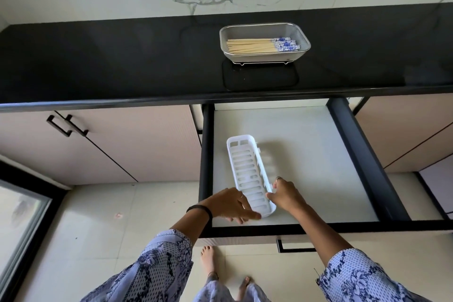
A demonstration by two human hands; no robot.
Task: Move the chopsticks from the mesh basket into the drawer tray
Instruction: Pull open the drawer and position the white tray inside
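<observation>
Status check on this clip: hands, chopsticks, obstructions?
Left hand and right hand on slotted white plastic tray in open drawer. Wooden blue-patterned chopsticks untouched in mesh basket. Path clear.

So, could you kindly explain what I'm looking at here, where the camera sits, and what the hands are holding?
There is no machine here: a person wears a camera on the head, looking down at their own arms. The left hand and right hand touch the near end of a white slotted tray lying in an open drawer. Up on the black counter stands a mesh basket full of chopsticks with blue-patterned ends. None have been moved yet.
</observation>
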